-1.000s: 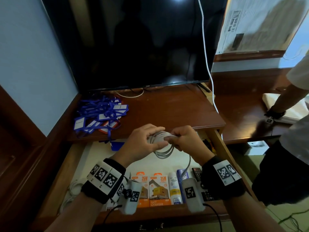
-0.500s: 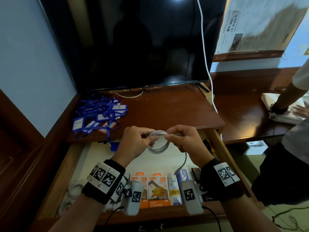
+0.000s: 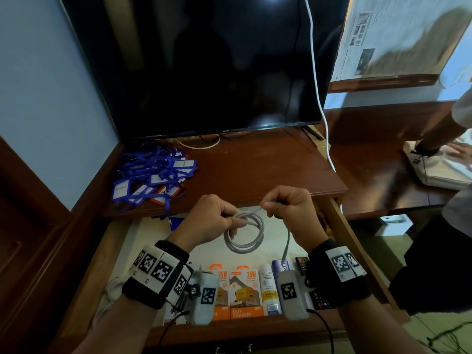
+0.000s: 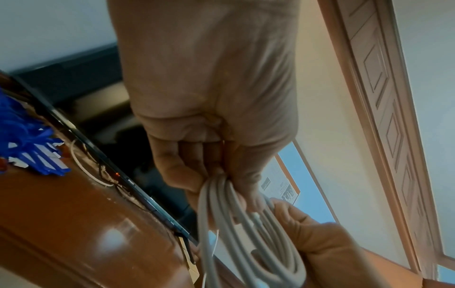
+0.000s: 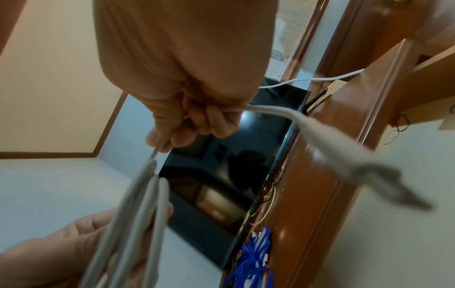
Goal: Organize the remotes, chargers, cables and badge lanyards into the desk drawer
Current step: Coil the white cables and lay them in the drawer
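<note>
A grey cable (image 3: 244, 235) hangs in a coil above the open drawer (image 3: 357, 249). My left hand (image 3: 212, 221) grips the top of the coil (image 4: 236, 218). To its right, my right hand (image 3: 286, 208) pinches the cable's loose end (image 5: 270, 115), whose tail drops down with the plug (image 3: 284, 261) near the drawer's front. Orange charger boxes (image 3: 246, 292), a white box (image 3: 269, 290) and black remotes (image 3: 319, 295) lie along the drawer's front. A heap of blue badge lanyards (image 3: 153, 175) sits on the desk top at the left.
A dark TV screen (image 3: 204, 72) stands at the back of the desk (image 3: 255, 169), with a white cord (image 3: 316, 85) running down its right side. More white cable (image 3: 109, 292) lies in the drawer's left corner. Another person (image 3: 454, 175) stands at the right, a hand on a white bag.
The coil has dropped from between my hands and now hangs open below my left hand. My right hand has drawn the loose end up and to the right.
</note>
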